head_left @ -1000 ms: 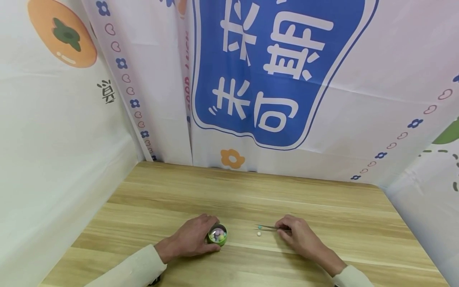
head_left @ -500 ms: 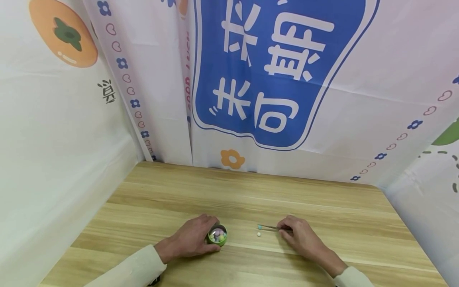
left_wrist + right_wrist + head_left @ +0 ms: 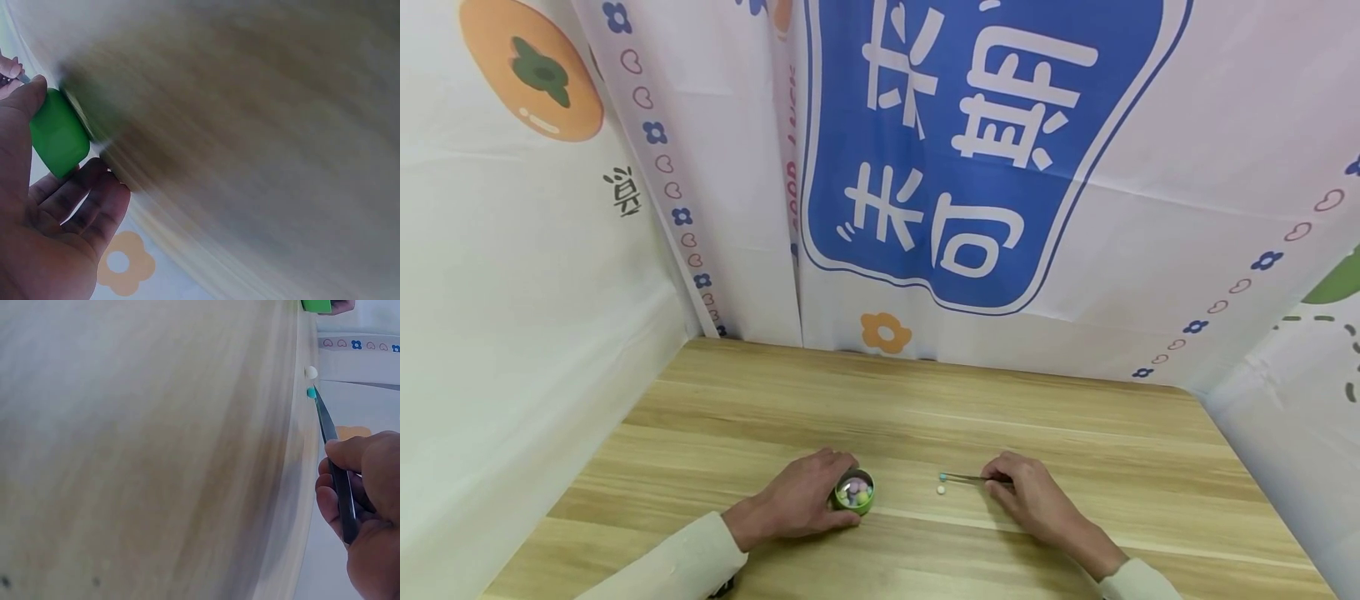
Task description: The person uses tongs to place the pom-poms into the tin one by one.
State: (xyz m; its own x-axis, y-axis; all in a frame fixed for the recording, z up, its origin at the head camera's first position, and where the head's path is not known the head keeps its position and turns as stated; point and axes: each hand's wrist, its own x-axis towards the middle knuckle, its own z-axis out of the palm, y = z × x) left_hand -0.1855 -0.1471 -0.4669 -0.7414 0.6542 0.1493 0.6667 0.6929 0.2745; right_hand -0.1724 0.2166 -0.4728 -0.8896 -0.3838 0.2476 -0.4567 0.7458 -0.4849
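Observation:
On the table, my left hand (image 3: 801,500) holds a small round green container (image 3: 59,134), thumb on the near side and fingers round the far side. Several pastel beads (image 3: 854,490) lie inside it. My right hand (image 3: 1033,500) pinches a pair of dark metal tweezers (image 3: 340,490) between thumb and fingers, their points facing left. At the tips is a turquoise bead (image 3: 943,477); whether it is lifted off the table I cannot tell. A white bead (image 3: 311,372) lies on the wood just beside it, apart from the tweezers.
The wood-grain table (image 3: 760,400) stretches back to a printed white curtain (image 3: 1120,275) with a blue panel. Similar white cloth walls (image 3: 512,333) stand at both sides.
The tweezers' tips, apart on either side of the turquoise bead one second ago, have come together at it. The left hand and the container have stayed in place.

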